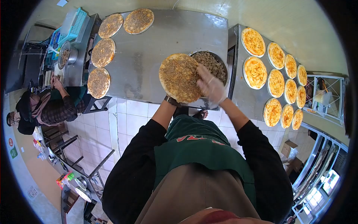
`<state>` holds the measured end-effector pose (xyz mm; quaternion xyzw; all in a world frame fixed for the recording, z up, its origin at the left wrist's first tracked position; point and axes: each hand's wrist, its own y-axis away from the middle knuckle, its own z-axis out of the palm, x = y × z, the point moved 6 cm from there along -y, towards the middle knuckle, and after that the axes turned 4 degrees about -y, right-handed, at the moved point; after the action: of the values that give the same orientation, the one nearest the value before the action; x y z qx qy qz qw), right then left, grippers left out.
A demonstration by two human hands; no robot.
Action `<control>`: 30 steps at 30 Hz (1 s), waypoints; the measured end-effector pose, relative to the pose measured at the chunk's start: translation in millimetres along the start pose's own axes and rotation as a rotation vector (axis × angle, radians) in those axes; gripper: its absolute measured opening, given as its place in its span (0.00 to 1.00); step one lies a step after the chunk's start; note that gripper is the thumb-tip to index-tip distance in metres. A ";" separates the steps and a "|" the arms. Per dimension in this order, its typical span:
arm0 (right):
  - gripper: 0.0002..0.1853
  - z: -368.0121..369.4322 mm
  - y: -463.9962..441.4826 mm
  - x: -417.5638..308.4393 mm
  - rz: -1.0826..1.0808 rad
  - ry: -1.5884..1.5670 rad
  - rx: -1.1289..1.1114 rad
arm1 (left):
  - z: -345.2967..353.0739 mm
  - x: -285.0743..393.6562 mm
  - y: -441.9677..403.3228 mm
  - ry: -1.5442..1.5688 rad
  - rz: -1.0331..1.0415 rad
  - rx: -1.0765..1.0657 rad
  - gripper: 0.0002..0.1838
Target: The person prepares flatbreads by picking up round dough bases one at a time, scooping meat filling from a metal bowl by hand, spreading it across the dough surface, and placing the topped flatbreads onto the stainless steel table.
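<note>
A round flatbread (179,77) covered with brown minced topping is held up over the front edge of the metal table. My left hand is hidden beneath it, and only the wrist with a dark watch (172,100) shows. My right hand (211,85), in a clear glove, is at the flatbread's right edge with its fingers stretched out, slightly blurred. Whether it presses on the topping I cannot tell. Partly behind that hand stands a metal bowl (226,67) with crumbly minced filling (209,61).
Several topped flatbreads (103,53) lie along the left side of the metal table (149,48). On the right table (257,98) are several flatbreads with orange topping (255,72). A co-worker (52,106) handles something at the left counter, near a metal bowl (71,56).
</note>
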<state>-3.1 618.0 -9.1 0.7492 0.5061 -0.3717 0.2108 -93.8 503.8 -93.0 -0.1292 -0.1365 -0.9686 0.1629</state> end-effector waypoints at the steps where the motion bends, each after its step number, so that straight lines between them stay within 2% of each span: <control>1: 0.32 10.4 9.3 -10.2 -0.160 0.098 -0.004 | -2.2 4.0 6.5 -0.004 -0.001 0.007 0.28; 2: 0.35 20.9 17.4 -16.1 -0.322 0.197 -0.007 | -0.7 2.4 5.2 -0.009 -0.002 0.013 0.28; 3: 0.35 28.4 21.6 -7.3 -0.324 0.197 -0.006 | 0.7 1.6 7.9 -0.015 0.001 0.018 0.28; 5: 0.36 24.0 21.2 30.0 0.127 0.009 0.094 | 2.1 6.1 8.7 -0.031 0.014 0.030 0.28; 7: 0.38 16.7 18.9 23.2 0.077 0.005 0.071 | 2.5 4.9 10.3 -0.045 0.018 0.047 0.28; 9: 0.39 12.5 13.8 -19.3 -0.286 0.124 -0.021 | 3.2 -1.2 9.9 -0.052 0.010 0.064 0.28; 10: 0.38 17.6 12.9 -13.7 -0.287 0.271 -0.043 | 2.4 0.9 10.6 -0.055 0.008 0.068 0.28; 11: 0.38 21.0 10.7 -4.2 -0.287 0.274 -0.041 | 4.3 -0.2 9.0 -0.060 0.009 0.071 0.28; 13: 0.38 16.9 4.2 44.6 0.280 0.048 0.016 | 7.5 -0.1 8.2 -0.071 0.023 0.077 0.28; 14: 0.37 13.7 4.6 44.3 0.187 0.085 0.042 | 8.9 -2.0 9.6 -0.077 0.031 0.084 0.28; 15: 0.37 15.0 4.9 48.5 0.182 0.086 0.039 | 8.7 1.4 9.1 -0.081 0.039 0.090 0.28; 17: 0.37 11.8 7.2 17.4 -0.161 0.193 0.002 | 6.9 1.8 13.1 -0.083 0.043 0.110 0.27; 18: 0.37 13.9 9.0 21.1 -0.160 0.194 0.001 | 7.5 -0.5 12.6 -0.086 0.043 0.116 0.27; 20: 0.36 7.9 3.9 51.0 0.363 0.119 0.067 | 12.4 -1.7 9.5 -0.096 0.057 0.122 0.27; 21: 0.36 6.6 1.5 50.4 0.354 0.120 0.065 | 14.2 -2.5 11.5 -0.101 0.067 0.127 0.27; 23: 0.36 -9.7 -9.8 -25.2 -0.123 0.262 0.024 | 16.3 -8.9 4.7 -0.107 0.075 0.145 0.27; 24: 0.36 -13.0 -15.7 -45.3 -0.120 0.263 0.024 | 19.7 -19.1 0.7 -0.110 0.073 0.152 0.27; 26: 0.34 9.2 -18.5 -94.4 -0.510 0.472 -0.268 | 24.1 -26.9 -13.9 -0.119 0.066 0.159 0.27; 30: 0.30 10.0 -48.1 -86.9 -0.485 0.557 -0.295 | 28.3 -30.8 -11.8 -0.145 0.068 0.177 0.27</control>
<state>-68.9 578.0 54.3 0.6416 0.7542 -0.1166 0.0771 -63.9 531.8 -78.4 -0.1884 -0.2286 -0.9348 0.1962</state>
